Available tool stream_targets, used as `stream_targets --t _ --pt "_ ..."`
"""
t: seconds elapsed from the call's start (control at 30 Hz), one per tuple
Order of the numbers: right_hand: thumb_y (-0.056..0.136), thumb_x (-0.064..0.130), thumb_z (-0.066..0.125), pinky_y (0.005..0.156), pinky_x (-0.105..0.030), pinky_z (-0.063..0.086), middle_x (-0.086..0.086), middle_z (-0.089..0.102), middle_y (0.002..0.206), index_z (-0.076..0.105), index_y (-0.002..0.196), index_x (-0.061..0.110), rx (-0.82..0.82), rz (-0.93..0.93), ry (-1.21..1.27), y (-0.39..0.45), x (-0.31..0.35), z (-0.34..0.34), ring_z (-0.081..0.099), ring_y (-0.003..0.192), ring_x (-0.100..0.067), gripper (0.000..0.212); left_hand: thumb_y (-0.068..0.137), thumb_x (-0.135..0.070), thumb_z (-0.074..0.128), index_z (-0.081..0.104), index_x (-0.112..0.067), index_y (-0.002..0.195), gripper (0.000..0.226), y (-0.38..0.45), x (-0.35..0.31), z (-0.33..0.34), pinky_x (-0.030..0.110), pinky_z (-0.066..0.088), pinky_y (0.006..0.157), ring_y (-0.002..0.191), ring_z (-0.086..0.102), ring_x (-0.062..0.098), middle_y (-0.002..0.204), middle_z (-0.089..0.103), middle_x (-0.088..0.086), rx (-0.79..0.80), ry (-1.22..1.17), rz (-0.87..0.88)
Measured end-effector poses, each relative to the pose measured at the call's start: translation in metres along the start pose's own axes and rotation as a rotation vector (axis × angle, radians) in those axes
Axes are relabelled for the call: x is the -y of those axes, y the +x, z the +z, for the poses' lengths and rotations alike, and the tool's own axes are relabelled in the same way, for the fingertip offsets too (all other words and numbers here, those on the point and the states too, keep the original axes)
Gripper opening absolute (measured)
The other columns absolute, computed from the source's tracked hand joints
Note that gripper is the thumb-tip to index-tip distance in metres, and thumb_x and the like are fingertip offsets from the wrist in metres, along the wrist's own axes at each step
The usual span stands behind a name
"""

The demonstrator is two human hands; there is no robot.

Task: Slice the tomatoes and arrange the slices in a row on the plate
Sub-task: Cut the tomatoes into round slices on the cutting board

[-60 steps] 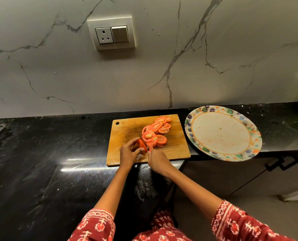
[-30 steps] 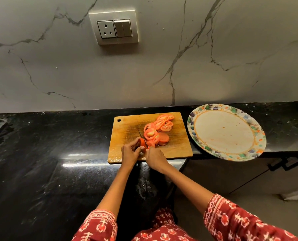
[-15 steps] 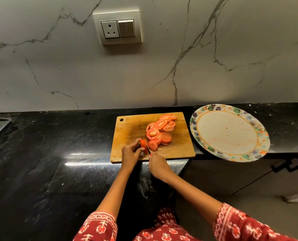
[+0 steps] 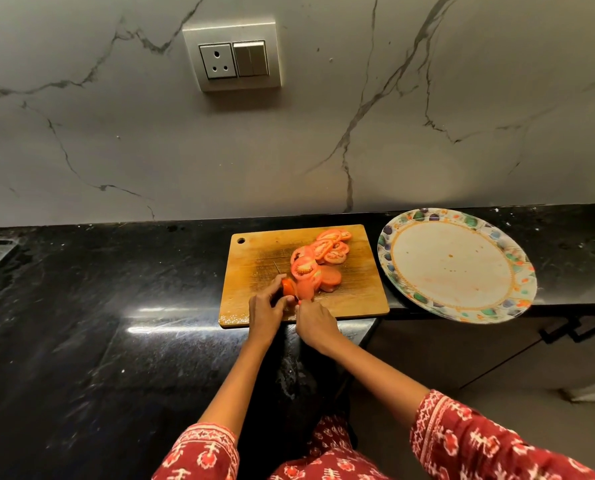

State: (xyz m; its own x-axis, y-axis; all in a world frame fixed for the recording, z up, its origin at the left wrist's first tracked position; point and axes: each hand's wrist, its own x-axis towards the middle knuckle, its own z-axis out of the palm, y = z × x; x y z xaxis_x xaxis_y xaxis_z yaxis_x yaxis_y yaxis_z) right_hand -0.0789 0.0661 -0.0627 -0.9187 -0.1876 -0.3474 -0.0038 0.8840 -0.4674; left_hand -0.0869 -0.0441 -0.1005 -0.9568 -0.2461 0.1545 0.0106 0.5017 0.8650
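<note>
Nearest, two forearms in red patterned sleeves [image 4: 462,441] reach forward over the black tabletop [image 4: 81,341]. The left hand [image 4: 265,311] curls its fingers round a small tomato end piece [image 4: 288,287] at the near edge of the wooden cutting board [image 4: 254,271], pinning it there. The right hand [image 4: 315,323] is closed round the handle of a knife [image 4: 279,271], whose thin blade stands against the piece's cut face. Just beyond, the tomato slices [image 4: 318,261] lie overlapped in a loose run toward the board's far right corner, red-orange with pale seed pockets showing. To the right sits a plate [image 4: 518,299] with a colourful rim, its near edge overhanging the tabletop. Behind rises a marble wall with a socket panel [image 4: 232,55].
</note>
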Motion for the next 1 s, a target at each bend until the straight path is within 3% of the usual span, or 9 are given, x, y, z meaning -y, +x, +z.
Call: stream_targets --t 0.23,0.37,0.47,0.63,0.8,0.9,1.0 --pt "0.100 0.010 0.030 0.088 -0.040 0.042 -0.018 0.054 0.122 0.047 0.118 0.001 -0.002 -0.052 -0.128 -0.013 -0.019 0.006 0.051 0.115 -0.035 0.027 0.078 0.000 0.069 0.054 0.002 0.124 0.048 0.002 0.002 0.003 0.008 0.035 0.087 0.111 0.053 0.013 0.120 0.061 0.014 -0.003 0.027 -0.021" --pt "0.095 0.003 0.033 0.092 -0.041 0.041 -0.019 0.053 0.125 0.049 0.119 0.000 0.024 -0.066 -0.125 -0.001 -0.005 0.001 0.049 0.118 -0.035 0.029 0.079 -0.001 0.068 0.056 0.000 0.124 0.047 0.001 0.004 0.005 0.019 0.042 0.093 0.113 0.057 0.019 0.119 0.062 0.014 0.001 0.042 -0.018" --pt "0.099 0.009 0.032 0.086 -0.039 0.042 -0.018 0.055 0.121 0.048 0.118 0.002 0.006 -0.080 -0.151 -0.009 -0.021 0.005 0.052 0.114 -0.036 0.026 0.078 -0.002 0.069 0.058 -0.001 0.122 0.045 0.000 0.002 0.005 0.019 0.042 0.089 0.108 0.057 0.015 0.114 0.065 0.011 -0.006 0.026 -0.018" --pt "0.099 0.010 0.031 0.083 -0.041 0.045 -0.015 0.059 0.114 0.044 0.116 0.003 -0.017 -0.114 -0.282 -0.035 -0.040 0.017 0.058 0.108 -0.035 0.023 0.079 0.002 0.066 0.057 0.000 0.121 0.043 0.003 0.004 0.000 0.033 0.047 0.096 0.109 0.057 0.018 0.114 0.063 0.008 -0.016 -0.059 -0.098" --pt "0.097 0.006 0.032 0.083 -0.040 0.045 -0.014 0.059 0.115 0.042 0.118 0.002 -0.031 -0.139 -0.321 -0.040 -0.054 0.015 0.058 0.108 -0.033 0.023 0.082 0.004 0.062 0.051 0.002 0.127 0.046 0.007 0.002 -0.002 0.043 0.048 0.095 0.109 0.059 0.028 0.120 0.060 0.017 0.006 -0.131 -0.202" --pt "0.097 0.006 0.033 0.083 -0.040 0.045 -0.015 0.059 0.115 0.043 0.118 0.003 -0.035 -0.148 -0.319 -0.039 -0.050 0.013 0.057 0.108 -0.033 0.023 0.082 0.004 0.062 0.052 0.002 0.126 0.045 0.007 0.003 -0.003 0.037 0.050 0.093 0.107 0.059 0.023 0.118 0.061 0.016 -0.007 -0.145 -0.204" --pt "0.097 0.005 0.034 0.083 -0.040 0.046 -0.017 0.058 0.117 0.045 0.118 0.001 -0.051 -0.147 -0.280 -0.029 -0.038 0.008 0.058 0.109 -0.034 0.024 0.080 0.007 0.064 0.055 0.002 0.122 0.044 0.005 -0.003 -0.004 0.010 0.049 0.072 0.098 0.059 0.016 0.111 0.063 0.010 0.007 -0.120 -0.135"
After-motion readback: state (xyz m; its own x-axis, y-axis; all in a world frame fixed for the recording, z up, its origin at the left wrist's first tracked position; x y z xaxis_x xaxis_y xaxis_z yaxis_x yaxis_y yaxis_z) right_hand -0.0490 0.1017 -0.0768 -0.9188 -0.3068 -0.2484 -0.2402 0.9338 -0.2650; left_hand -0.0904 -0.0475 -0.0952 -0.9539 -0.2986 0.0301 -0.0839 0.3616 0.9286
